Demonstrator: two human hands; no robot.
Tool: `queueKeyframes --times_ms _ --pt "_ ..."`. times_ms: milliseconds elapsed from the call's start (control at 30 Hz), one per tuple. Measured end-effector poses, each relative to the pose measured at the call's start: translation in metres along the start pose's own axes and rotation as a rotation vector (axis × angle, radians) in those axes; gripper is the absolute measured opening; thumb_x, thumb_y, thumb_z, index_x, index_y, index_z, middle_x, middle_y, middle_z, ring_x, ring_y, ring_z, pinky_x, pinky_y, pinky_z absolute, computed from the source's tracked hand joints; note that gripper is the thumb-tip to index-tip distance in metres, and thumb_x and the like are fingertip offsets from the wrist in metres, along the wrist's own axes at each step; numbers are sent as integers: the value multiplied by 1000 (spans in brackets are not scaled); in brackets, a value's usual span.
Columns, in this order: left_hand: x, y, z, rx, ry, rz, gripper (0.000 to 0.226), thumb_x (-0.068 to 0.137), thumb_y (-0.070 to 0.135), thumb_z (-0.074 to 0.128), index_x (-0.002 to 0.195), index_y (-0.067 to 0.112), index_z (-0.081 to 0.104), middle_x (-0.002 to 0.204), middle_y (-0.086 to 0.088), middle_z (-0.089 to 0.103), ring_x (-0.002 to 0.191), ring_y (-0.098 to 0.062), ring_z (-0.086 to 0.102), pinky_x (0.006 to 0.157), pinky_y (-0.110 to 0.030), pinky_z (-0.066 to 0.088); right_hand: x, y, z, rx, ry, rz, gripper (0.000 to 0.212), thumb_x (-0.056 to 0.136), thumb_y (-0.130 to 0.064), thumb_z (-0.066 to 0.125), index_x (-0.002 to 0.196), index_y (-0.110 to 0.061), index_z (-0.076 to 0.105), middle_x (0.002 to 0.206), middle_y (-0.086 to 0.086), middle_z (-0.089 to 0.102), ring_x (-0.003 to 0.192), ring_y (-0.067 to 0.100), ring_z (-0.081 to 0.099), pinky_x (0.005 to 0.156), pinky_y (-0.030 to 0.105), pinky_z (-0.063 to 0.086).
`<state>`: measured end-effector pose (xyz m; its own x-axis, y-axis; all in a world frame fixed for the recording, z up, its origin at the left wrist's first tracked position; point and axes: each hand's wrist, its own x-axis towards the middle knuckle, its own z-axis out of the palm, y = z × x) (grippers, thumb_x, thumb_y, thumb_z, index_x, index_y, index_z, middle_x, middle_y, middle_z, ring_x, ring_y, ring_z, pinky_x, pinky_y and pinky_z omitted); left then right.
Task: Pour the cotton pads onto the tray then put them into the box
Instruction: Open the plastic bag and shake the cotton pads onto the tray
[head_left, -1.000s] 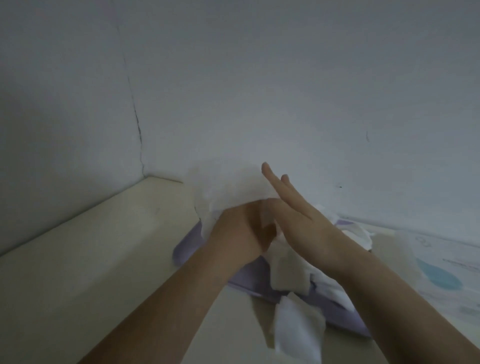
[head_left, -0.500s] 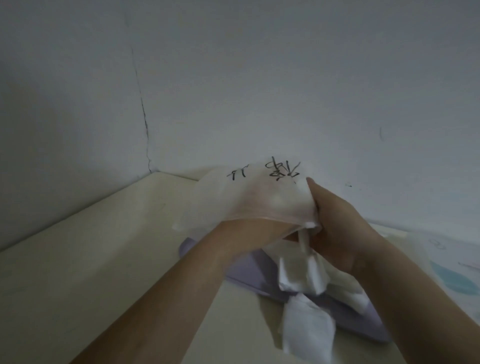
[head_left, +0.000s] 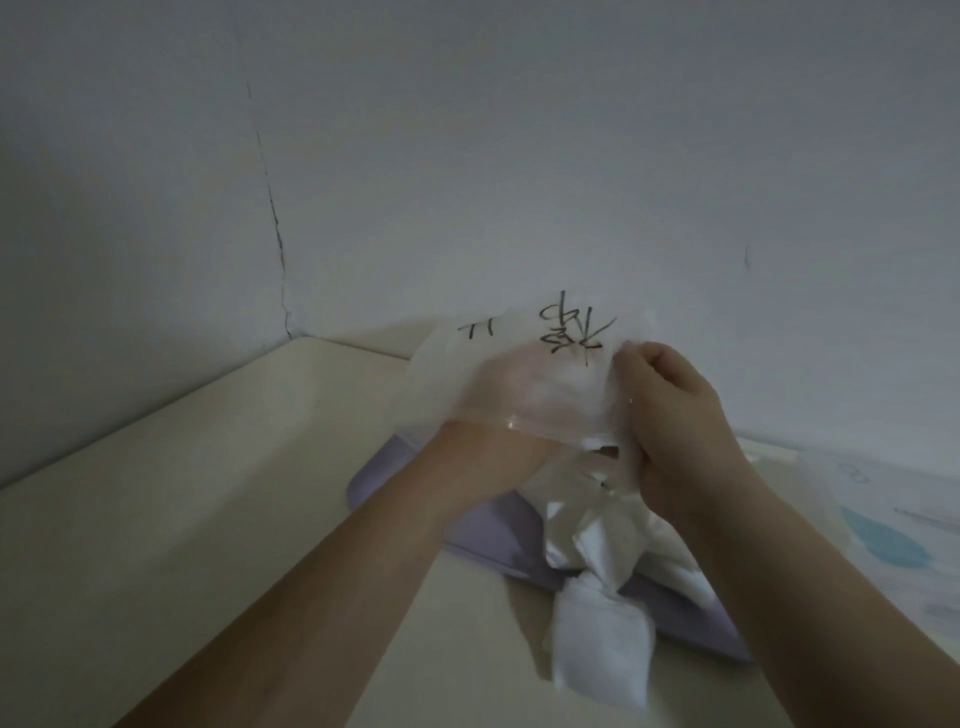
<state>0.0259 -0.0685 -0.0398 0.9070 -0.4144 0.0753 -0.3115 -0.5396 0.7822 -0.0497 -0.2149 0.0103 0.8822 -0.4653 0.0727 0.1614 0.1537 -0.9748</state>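
Pouring step: right hand (head_left: 675, 431) grips bag (head_left: 467, 358), fingers curled; left hand (head_left: 498, 441) inside, fingers unreadable. Cotton pads (head_left: 597, 540) below, on tray (head_left: 483, 530). Next, probably: empty remainder.

Cotton pads (head_left: 597, 545) on tray (head_left: 483, 525), tray on table (head_left: 208, 493), bag (head_left: 467, 374) above.

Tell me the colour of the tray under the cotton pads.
The tray is pale lilac, seen best in the head view.

A translucent plastic bag (head_left: 441, 374) with black marker writing hangs above the lavender tray (head_left: 410, 483). White square cotton pads (head_left: 613, 540) lie heaped on the tray's right half. One pad (head_left: 602, 660) has spilled over its near edge onto the cream counter (head_left: 156, 519).
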Motion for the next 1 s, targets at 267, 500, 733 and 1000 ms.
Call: queueKeyframes --times_ms 267,500,733,1000 --pt "-32 37 -40 91 87 81 25 81 6 60 84 25 76 64 15 67 53 -5 62 52 -15 43 28 -9 -36 369 205 103 30 105 -13 47 134 -7 53 136 20 60 113 39 67 69 48 67" --pt "-30 31 -30 520 -21 56 35 82 49 70 113 33 73 121 10 71 107 -13 67 92 -25 53 33 -8 -35 473 51 326 35 109 -23 48 131 -2 66 107 17 78 82 30 78 66 42 67" --pt "-51 77 -6 -119 75 259 19 85 42 80 94 28 72 90 11 76 82 -1 71 74 -17 55 16 -5 -22 424 -223 394 37 106 -13 35 104 8 66 89 23 72 67 29 76 58 36 66" --pt "-45 57 -3 4 88 358 27 88 2 68 76 26 66 63 28 64 59 12 58 54 -7 38 24 9 -16 421 -215 423 49 108 -21 42 145 10 50 145 28 59 131 41 61 90 46 63"
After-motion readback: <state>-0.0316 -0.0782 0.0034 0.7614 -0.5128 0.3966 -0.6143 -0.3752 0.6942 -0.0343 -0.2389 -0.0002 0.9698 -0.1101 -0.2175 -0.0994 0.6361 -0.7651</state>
